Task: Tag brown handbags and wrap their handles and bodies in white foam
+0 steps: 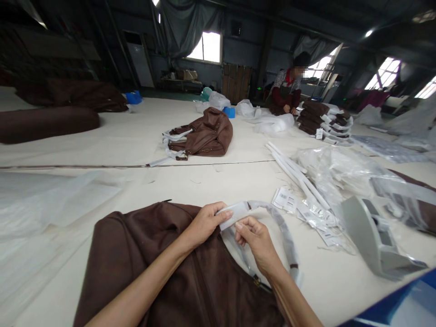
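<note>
A brown handbag (pixel 160 254) lies on the pale table right before me. Its handle (pixel 281 222) curves out to the right, wrapped in thin white wrapping, with bits of brown showing through gaps. My left hand (pixel 207 222) pinches the white-wrapped handle near where it meets the bag, thumb on top. Close beside it, my right hand (pixel 254 236) has its fingers curled together at the lower edge of the wrapping. Whatever its fingertips hold, if anything, is hidden.
Right of the bag lie paper tags (pixel 285 200), white strips (pixel 296 175), clear plastic bags (pixel 337 177) and a grey tape dispenser (pixel 371 236). Another brown handbag (pixel 211 134) sits farther back. A person (pixel 288 93) works by stacked brown bags (pixel 313 118). White sheets (pixel 44 209) spread at left.
</note>
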Action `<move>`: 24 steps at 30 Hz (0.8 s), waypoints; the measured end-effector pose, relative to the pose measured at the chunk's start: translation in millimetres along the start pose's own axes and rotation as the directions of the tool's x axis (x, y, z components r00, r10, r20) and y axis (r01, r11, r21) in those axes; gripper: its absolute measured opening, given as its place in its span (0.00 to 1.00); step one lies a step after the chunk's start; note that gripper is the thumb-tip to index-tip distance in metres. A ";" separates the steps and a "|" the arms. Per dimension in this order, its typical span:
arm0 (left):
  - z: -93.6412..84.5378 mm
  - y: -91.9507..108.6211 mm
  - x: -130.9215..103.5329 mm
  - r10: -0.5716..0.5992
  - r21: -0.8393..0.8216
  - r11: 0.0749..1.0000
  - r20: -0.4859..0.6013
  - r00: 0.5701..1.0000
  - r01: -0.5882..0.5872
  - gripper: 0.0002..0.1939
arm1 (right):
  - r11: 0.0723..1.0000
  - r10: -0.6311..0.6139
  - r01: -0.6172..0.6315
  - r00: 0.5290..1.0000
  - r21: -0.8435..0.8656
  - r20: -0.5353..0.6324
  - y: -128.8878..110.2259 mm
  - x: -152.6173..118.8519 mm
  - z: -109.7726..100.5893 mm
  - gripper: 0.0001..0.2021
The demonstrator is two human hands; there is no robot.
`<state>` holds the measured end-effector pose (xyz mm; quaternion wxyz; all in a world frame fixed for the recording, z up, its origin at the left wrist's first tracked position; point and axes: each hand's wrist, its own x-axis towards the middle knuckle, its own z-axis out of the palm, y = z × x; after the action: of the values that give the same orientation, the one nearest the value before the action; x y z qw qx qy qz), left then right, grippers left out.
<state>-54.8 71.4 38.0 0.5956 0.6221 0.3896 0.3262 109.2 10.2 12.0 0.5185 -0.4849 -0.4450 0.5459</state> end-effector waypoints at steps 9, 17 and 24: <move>-3.6 1.3 -3.3 -0.019 -0.243 0.969 0.069 0.997 0.036 0.18 | 0.997 -0.026 0.026 1.000 0.075 0.006 6.2 24.6 12.8 0.10; -6.1 2.2 -1.4 -0.053 -0.306 0.949 0.083 0.995 0.076 0.22 | 0.987 -0.109 0.109 0.994 0.119 -0.003 1.6 29.9 21.8 0.07; -10.5 -1.8 -1.1 -0.109 -0.249 0.960 0.094 0.990 0.129 0.29 | 0.989 -0.086 0.092 0.995 0.113 -0.059 8.3 39.0 28.8 0.03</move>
<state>-64.7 75.6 37.1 0.7040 0.5287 0.3572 0.3121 79.8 49.0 5.0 0.5814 -0.4483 -0.4197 0.5337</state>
